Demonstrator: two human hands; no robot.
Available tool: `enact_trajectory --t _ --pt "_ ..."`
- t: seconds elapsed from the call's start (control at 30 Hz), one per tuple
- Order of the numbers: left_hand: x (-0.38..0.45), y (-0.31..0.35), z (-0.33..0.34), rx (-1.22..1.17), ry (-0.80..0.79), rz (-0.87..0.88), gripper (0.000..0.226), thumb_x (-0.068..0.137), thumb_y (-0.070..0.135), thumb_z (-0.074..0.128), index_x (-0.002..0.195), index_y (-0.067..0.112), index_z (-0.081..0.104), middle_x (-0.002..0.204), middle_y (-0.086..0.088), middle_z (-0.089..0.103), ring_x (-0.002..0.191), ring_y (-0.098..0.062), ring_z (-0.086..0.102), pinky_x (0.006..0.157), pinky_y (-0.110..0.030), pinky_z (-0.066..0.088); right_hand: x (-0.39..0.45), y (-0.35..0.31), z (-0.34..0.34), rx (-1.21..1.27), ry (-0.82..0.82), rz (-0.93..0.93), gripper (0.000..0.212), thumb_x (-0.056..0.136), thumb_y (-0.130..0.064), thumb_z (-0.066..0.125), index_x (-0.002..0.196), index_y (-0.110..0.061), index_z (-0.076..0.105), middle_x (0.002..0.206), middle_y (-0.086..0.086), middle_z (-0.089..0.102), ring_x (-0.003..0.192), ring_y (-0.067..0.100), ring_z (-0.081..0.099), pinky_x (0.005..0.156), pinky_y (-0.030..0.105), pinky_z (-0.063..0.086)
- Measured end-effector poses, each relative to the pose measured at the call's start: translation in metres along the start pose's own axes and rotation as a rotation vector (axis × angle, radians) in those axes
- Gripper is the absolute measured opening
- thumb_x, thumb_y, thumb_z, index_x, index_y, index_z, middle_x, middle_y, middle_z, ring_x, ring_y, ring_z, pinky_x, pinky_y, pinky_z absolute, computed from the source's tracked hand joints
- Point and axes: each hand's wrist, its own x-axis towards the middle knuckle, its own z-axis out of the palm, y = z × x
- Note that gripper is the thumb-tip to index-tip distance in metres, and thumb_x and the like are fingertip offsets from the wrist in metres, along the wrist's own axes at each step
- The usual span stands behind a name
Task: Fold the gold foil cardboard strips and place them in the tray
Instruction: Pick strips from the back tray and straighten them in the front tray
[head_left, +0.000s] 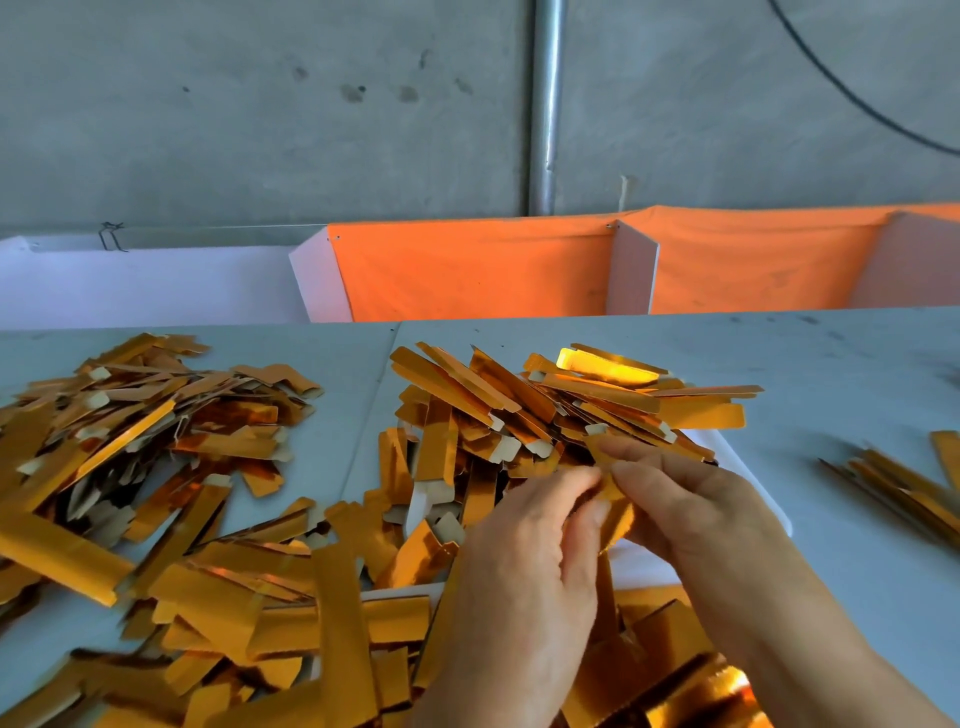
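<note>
Both hands meet mid-worktop (831, 364): left hand (524, 561) and right hand (691, 514) pinch one gold strip (613, 499) between curled fingertips, right above the white tray (748, 467) heaped with folded strips (571, 405). Loose strips (156, 415) sit left.

Strip piles (156, 441) left & centre (519, 410) on table (831, 364); bins (467, 270) behind.

Bright, even daylight, soft shadows; hard glare on a foil strip (605, 370) beyond the fingers (576, 486), motion blur on strips (904, 488) to their right, wide-angle bending at frame edges.
</note>
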Motion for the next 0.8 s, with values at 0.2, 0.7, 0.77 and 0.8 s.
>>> enact_trajectory --t 0.2,0.7,0.77,0.8 --pt "0.001 -0.001 0.0 0.025 0.034 0.002 0.025 0.094 0.03 0.051 0.115 0.034 0.063 0.101 0.023 0.062 0.093 0.008 0.056 0.079 -0.005 0.047 0.001 0.002 0.0 -0.058 0.01 -0.03 0.018 0.084 -0.017 0.061 0.074 -0.006 0.071 0.088 -0.003 0.073 0.087 0.02 0.068 0.086 0.042 0.055" --pt "0.001 -0.003 -0.003 0.013 -0.001 0.056 0.031 0.091 0.031 0.055 0.122 0.033 0.061 0.115 0.023 0.059 0.106 0.005 0.053 0.088 -0.019 0.05 0.007 -0.001 -0.015 0.046 -0.135 -0.051 0.021 0.075 -0.027 0.065 0.077 -0.008 0.075 0.093 -0.002 0.073 0.072 0.013 0.067 0.061 0.02 0.05" --pt "0.002 -0.003 -0.003 0.033 0.041 0.074 0.029 0.091 0.028 0.055 0.119 0.03 0.064 0.113 0.02 0.061 0.104 0.003 0.056 0.086 -0.019 0.051 0.007 -0.004 -0.017 -0.001 -0.154 -0.103 0.021 0.066 -0.033 0.066 0.074 -0.016 0.075 0.099 -0.005 0.072 0.079 0.016 0.068 0.061 0.022 0.05" --pt "0.002 -0.003 -0.003 0.041 0.059 0.076 0.028 0.091 0.028 0.054 0.118 0.028 0.065 0.111 0.019 0.062 0.103 0.003 0.057 0.085 -0.02 0.052 0.007 -0.005 -0.018 -0.001 -0.171 -0.13 0.018 0.065 -0.032 0.067 0.074 -0.018 0.074 0.098 -0.004 0.073 0.079 0.015 0.069 0.06 0.021 0.051"
